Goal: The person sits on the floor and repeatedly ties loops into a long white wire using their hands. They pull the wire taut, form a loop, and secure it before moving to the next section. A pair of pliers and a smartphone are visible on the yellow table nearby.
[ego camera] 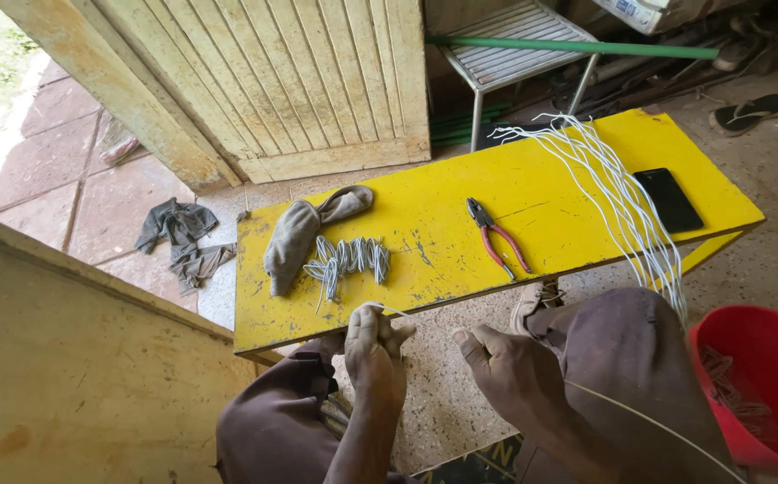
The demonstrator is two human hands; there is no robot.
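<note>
One thin white wire (407,315), light and springy by the look of it, best gripped near its bent end: pinched in left hand (376,354), run through closed right hand (519,376). Beyond them, yellow table (434,260) with wire bundle (349,260), pliers (497,237).

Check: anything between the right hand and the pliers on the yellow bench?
Nothing visible. The right hand sits just below the bench edge, and the pliers lie on bare yellow surface beyond it. The left hand pinches a white wire.
</note>
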